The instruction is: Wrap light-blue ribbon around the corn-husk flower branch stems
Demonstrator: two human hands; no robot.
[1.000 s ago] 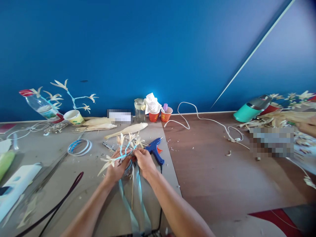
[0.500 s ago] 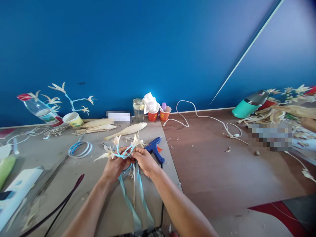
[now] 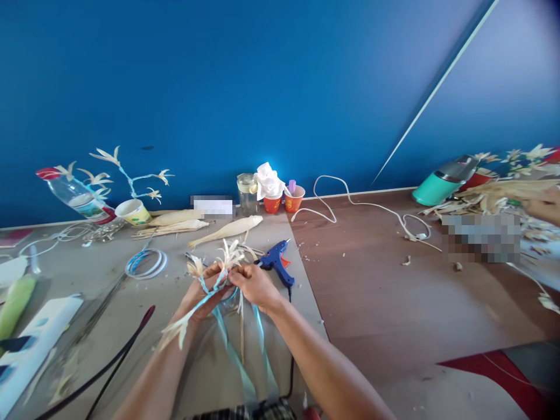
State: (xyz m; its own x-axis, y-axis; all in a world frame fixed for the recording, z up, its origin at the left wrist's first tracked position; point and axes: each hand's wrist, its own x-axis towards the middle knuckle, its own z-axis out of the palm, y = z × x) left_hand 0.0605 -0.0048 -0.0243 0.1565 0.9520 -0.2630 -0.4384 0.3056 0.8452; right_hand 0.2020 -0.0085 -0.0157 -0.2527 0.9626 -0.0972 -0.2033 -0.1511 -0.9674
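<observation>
A branch with pale husk flowers and blue-wrapped stems [image 3: 210,295] is held between my two hands. My left hand [image 3: 202,293] is closed round its stems from the left, partly hidden behind them. The fingertips of my right hand [image 3: 251,284] pinch the branch on its right side. One flower points down to the left over my left wrist; the others stand up above my fingers. Light blue ribbon [image 3: 234,356] hangs in two lengths below my hands, beside a thin stick [image 3: 242,335].
A blue glue gun [image 3: 277,262] lies just right of my hands. Behind are husks [image 3: 227,230], a glass jar [image 3: 248,195] and paper cups [image 3: 294,200]. Rolled tape [image 3: 146,264] and a power strip [image 3: 41,341] lie left. Another person's hand [image 3: 542,205] is at far right.
The branch has turned in my hands, so one flower now points down to the left. At far right, the other person's hand has moved slightly up. The view has shifted a little.
</observation>
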